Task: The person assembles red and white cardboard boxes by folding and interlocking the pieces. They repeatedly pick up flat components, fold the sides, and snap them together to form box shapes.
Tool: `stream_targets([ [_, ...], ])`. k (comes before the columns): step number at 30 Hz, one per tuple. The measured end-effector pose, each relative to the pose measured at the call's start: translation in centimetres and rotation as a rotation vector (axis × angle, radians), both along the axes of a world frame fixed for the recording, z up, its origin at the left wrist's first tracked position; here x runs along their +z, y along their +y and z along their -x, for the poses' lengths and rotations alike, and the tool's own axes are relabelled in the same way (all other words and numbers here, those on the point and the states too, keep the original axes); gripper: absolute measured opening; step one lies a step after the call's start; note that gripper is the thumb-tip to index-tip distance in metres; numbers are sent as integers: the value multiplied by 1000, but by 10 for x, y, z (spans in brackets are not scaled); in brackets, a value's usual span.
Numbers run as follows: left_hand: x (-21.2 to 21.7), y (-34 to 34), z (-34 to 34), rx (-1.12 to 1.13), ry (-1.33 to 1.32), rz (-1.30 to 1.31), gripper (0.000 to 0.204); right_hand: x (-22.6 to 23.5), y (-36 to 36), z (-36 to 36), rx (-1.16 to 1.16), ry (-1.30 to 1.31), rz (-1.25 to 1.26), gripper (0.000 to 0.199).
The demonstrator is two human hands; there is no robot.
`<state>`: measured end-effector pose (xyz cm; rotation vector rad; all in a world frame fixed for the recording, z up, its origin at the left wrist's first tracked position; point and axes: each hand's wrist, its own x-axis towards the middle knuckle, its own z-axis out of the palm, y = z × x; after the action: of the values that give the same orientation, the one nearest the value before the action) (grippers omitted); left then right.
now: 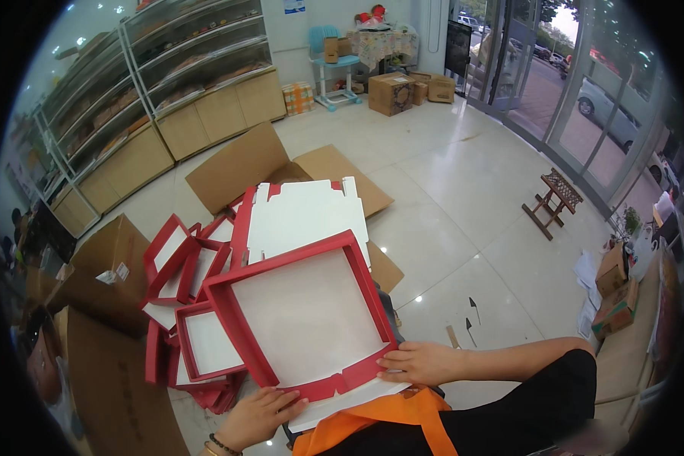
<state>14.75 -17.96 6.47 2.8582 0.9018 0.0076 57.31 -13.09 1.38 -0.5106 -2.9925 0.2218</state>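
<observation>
A shallow red cardboard box (311, 311) with a white inside lies tilted in front of me, three of its walls standing up. Along its near edge the red inner flap is bent and a white flap (349, 405) sticks out toward me. My left hand (264, 414) rests at the near left corner, fingers stretched out over the flap's end. At the near right corner my right hand (424, 363) grips the box's edge, its fingertips on the red flap. Behind the box lie white flat cardboard blanks (304, 213) with red edges.
Several finished red box trays (213, 342) are heaped on the left beside brown cartons (114, 266). An open carton (239, 167) stands behind the blanks. To the right are a small wooden stool (553, 199) and dark pointed pieces (471, 319) on the tiled floor. Display shelves (197, 68) line the far wall.
</observation>
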Motion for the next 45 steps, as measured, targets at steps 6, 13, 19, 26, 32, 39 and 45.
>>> stream_targets([
  [6, -17, 31, -6, -19, -64, 38, 34, -4, 34, 20, 173, -83, -29, 34],
  [13, -30, 24, -42, 302, -196, 45, 28, 1, 21, 61, -98, -50, -16, 45],
  [19, -52, 29, -61, 429, -315, -177, 26, -8, 25, 68, -322, 275, 8, 26],
  [26, -58, 23, -53, 442, -454, -157, 13, 1, 38, 80, -542, 423, 210, 20],
  [32, -56, 29, -54, 400, -447, -148, 8, 4, 40, 84, -305, 358, 250, 15],
  [39, -57, 30, -53, 384, -456, -153, 6, -2, 44, 83, -266, 382, 180, 20],
  [45, -64, 27, -56, 452, -466, -212, 12, -1, 38, 88, -291, 227, -18, 28],
])
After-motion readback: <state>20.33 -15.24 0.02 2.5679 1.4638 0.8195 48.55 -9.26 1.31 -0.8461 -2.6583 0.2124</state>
